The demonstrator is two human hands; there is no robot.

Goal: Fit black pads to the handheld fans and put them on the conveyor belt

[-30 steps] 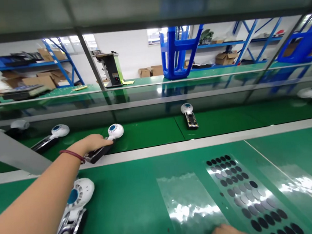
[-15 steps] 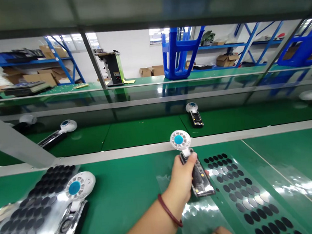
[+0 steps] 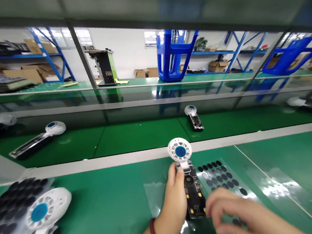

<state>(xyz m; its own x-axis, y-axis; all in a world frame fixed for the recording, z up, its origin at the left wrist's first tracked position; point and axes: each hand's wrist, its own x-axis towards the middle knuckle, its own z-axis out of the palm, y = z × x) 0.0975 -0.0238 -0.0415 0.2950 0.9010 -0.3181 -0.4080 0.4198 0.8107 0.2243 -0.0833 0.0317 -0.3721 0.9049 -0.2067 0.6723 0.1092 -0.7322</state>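
Observation:
My left hand (image 3: pixel 175 194), with a dark red band at its wrist, is wrapped round a handheld device (image 3: pixel 190 189). This has a round white vented head with a blue centre and a black body showing inner parts. Close to the body's lower right edge is my right hand (image 3: pixel 231 211), blurred, its fingers curled; whether it holds anything is hidden. Beneath it lies a clear sheet of black discs (image 3: pixel 219 175). A similar device (image 3: pixel 47 212) rests at the lower left over another sheet of black discs (image 3: pixel 12 204).
Behind a pale rail (image 3: pixel 126 157), a lower green surface carries more devices, one (image 3: pixel 194 118) near the middle and one (image 3: pixel 36 139) to the left. Metal posts and an overhead panel frame the bench. A blue stool (image 3: pixel 173 54) stands on the far bench.
My right hand has come up from the bottom edge to beside the held device. The held device is now more upright and faces the camera. The view has shifted slightly.

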